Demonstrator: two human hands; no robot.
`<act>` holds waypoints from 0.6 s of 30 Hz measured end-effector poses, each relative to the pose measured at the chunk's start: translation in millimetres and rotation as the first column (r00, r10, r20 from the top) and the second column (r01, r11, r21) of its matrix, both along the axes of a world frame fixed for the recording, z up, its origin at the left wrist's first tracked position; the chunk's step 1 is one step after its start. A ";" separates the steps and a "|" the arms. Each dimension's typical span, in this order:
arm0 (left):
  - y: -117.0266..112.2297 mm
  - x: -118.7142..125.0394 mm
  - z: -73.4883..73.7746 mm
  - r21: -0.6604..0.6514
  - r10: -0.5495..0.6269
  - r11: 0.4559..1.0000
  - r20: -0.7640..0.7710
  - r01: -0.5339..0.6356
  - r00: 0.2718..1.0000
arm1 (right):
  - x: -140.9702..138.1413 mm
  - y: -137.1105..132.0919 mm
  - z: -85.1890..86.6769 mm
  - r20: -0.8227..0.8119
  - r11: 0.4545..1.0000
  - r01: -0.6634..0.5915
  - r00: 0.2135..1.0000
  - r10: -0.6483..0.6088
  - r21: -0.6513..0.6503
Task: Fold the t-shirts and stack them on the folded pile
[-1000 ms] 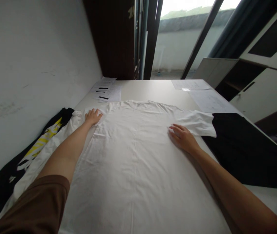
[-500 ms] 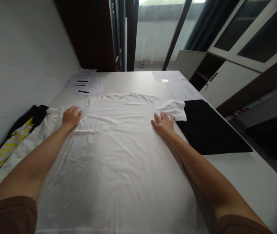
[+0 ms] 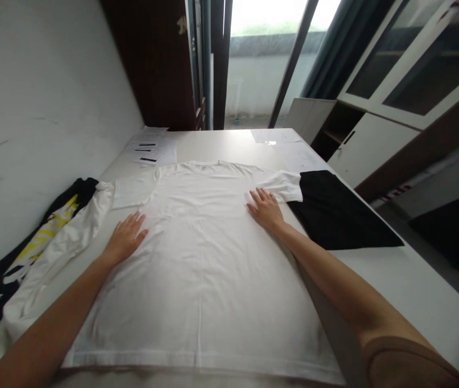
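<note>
A white T-shirt (image 3: 200,253) lies spread flat, its neckline at the far end and its hem near me. My left hand (image 3: 127,237) rests on its left side edge, just below the left sleeve, fingers stretched out. On the opposite side, my right hand (image 3: 265,209) lies flat below the right sleeve, fingers a little apart. Neither hand grips the cloth. The right sleeve overlaps a folded black cloth (image 3: 342,213). Left of the shirt lie a crumpled white garment (image 3: 63,237) and a black one with a yellow print (image 3: 47,231).
The white table (image 3: 213,143) carries printed sheets (image 3: 154,146) at its far left and more paper (image 3: 289,148) at its far right. A wall (image 3: 43,97) borders the left side. White cabinets (image 3: 375,143) stand beyond the right edge, and a glass door (image 3: 261,75) is behind.
My left hand has come back toward me from the left sleeve to the shirt's side. My right hand stays near its sleeve. The view has tilted up slightly, and the shirt's hem now shows.
</note>
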State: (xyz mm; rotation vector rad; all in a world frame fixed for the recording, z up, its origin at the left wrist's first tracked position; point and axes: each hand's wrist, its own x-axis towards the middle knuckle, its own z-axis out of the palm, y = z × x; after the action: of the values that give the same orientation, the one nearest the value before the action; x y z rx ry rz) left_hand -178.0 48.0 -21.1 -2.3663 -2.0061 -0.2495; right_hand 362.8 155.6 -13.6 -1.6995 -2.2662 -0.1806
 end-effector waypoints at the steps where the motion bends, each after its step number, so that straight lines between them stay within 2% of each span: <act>1: -5.8 -1.9 -0.3 -0.012 0.006 1.000 -0.041 -0.007 0.999 | 1.4 -5.6 0.3 0.017 0.999 -0.032 0.999 0.032 -0.036; 4: -22.4 -0.6 1.4 -0.021 0.035 0.999 -0.114 -0.037 0.993 | 9.5 -24.8 0.1 0.065 0.989 -0.069 0.995 0.078 -0.129; 10: -62.7 24.3 9.7 -0.011 0.037 0.999 -0.174 -0.039 0.984 | 24.2 -71.1 0.3 0.070 0.992 0.005 0.998 0.003 -0.125; 15: -108.1 38.3 11.2 0.082 0.027 0.996 -0.135 -0.016 0.991 | 31.4 -121.4 -3.7 0.064 0.992 0.001 0.998 0.007 -0.125; 18: -131.7 38.2 14.0 0.084 -0.027 0.996 -0.101 0.036 0.995 | 39.4 -157.9 -5.5 0.081 0.990 -0.071 0.993 0.082 -0.124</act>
State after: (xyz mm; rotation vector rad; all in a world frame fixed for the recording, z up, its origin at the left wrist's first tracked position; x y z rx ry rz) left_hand -139.8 -83.7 -7.0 -2.3117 -1.8771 -0.2098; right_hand 402.2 -2.3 -19.1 -1.6897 -2.4468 -0.1035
